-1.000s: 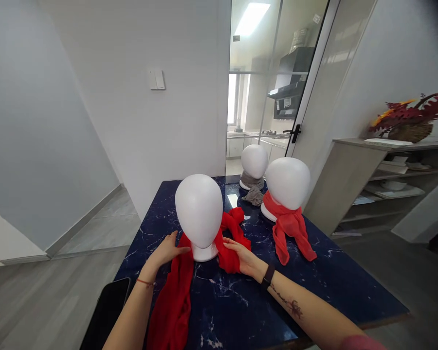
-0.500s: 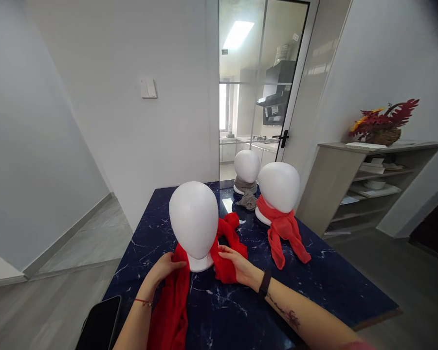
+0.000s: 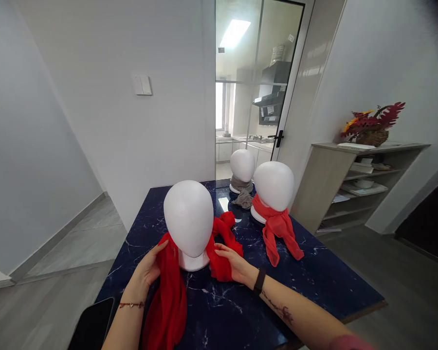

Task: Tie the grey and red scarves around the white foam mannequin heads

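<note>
Right grip (image 3: 236, 263) pinches the red scarf (image 3: 171, 287) flanking the white head's (image 3: 189, 216) neck; left grip (image 3: 148, 265) touches it, closure unclear. Counter (image 3: 219, 321) edge: phone (image 3: 93, 323) beside it at left, open room rightward. Door sticker (image 3: 291, 38) too small to read.

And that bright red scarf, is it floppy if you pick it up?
Probably floppy: the bright red scarf drapes in soft folds beside the white head. It's likely light, since its cloth looks thin. It may slide easily, as the tabletop looks shiny.
</note>
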`<state>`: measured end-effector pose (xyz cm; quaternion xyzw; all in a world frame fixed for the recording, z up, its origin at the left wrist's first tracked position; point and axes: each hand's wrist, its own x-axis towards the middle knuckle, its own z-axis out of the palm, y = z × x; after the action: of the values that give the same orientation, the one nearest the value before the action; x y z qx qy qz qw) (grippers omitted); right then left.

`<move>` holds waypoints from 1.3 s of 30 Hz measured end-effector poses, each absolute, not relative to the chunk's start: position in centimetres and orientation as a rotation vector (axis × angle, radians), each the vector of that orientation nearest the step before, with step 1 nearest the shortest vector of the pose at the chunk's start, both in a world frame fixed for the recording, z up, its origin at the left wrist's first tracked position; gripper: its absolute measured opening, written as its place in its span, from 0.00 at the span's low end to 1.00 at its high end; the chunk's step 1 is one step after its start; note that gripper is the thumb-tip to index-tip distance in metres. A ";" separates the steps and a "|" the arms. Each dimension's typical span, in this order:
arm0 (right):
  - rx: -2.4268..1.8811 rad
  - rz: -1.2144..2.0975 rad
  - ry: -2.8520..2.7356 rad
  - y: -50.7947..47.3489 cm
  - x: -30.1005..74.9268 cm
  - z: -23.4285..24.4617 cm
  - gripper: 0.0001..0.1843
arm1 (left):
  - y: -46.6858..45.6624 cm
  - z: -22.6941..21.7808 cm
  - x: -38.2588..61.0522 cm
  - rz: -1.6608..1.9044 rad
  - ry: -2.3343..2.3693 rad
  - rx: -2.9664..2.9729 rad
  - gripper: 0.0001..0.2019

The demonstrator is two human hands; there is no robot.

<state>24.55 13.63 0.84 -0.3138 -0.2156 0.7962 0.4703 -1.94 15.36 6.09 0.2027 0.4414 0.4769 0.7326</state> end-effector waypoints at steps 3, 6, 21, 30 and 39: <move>-0.707 1.921 -0.480 13.9 24.9 1.1 0.23 | 15.6 5.9 -1.9 1.051 0.955 0.347 0.05; -0.623 1.856 -0.402 14.4 25.7 1.6 0.24 | 15.5 5.7 -1.7 1.017 0.909 0.342 0.07; -0.608 2.040 -0.618 13.4 25.6 1.7 0.22 | 14.0 5.9 -1.5 0.814 0.876 0.288 0.10; -0.631 2.058 -0.592 13.4 25.2 1.6 0.23 | 10.0 5.8 -1.1 0.773 0.683 0.286 0.16; -0.661 2.121 -0.587 13.2 24.3 0.2 0.24 | 9.8 5.4 0.5 0.768 0.829 0.252 0.12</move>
<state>24.32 13.18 0.24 -0.2625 -0.2331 0.8421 0.4094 0.55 9.76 5.39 0.1190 0.3915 0.3631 0.8371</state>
